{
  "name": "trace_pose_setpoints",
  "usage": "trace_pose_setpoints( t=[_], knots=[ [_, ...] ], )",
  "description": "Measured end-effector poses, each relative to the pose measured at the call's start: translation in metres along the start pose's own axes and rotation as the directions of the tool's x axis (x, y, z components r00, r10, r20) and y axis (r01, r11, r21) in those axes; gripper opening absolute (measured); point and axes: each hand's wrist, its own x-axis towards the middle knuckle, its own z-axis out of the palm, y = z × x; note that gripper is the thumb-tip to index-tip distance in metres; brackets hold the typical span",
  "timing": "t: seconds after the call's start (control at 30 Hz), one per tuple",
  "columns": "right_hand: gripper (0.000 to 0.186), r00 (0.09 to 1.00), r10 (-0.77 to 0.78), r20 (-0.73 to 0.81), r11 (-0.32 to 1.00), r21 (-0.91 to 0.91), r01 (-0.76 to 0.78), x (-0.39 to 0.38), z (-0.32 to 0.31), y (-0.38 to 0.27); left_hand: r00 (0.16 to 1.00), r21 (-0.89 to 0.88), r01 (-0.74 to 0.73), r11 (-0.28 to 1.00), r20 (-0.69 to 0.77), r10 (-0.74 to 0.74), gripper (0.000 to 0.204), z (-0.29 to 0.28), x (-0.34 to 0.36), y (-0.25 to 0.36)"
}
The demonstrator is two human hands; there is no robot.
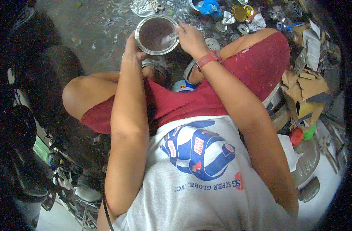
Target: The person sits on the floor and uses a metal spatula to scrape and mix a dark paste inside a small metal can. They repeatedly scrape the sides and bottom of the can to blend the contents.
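A round, open metal paint can (157, 52) is held up over the floor in front of my shins. Its inside looks dark reddish-brown, with a pale streak near the right wall that could be a reflection or a smear. My left hand (132, 49) is wrapped round the can's left side, its fingers partly hidden beneath. At the upper right of the rim, the fingers of my right hand (192, 39) close on the edge. A red watch (209, 58) is on my right wrist.
A white rag (146, 7) lies beyond the can. Blue plastic (209, 7), several tins, a gold lid (239, 13) and crumpled paper (257, 23) are at the far right. Torn cardboard (305, 86) lies right of my knee. A blue-and-white container (182, 86) sits between my feet.
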Motion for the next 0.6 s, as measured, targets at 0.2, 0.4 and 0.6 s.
trace_pose_setpoints(
  t=[0.2, 0.4, 0.6],
  knots=[
    [0.046, 0.995, -0.022, -0.099, 0.969, -0.246, -0.003, -0.032, -0.005, -0.015, 0.990, 0.130, -0.121, 0.984, 0.084, 0.111, 0.082, 0.009, -0.018, -0.037],
    [0.034, 0.957, -0.275, 0.088, 0.961, -0.013, 0.277, -0.031, 0.015, -0.002, 0.913, 0.285, -0.400, 0.871, 0.043, 0.405, 0.076, -0.031, 0.060, -0.056],
    [0.031, 0.951, -0.236, 0.200, 0.960, -0.101, 0.259, -0.004, -0.021, -0.030, 0.950, 0.107, -0.303, 0.947, -0.042, 0.309, 0.066, -0.024, 0.064, -0.036]
  ],
)
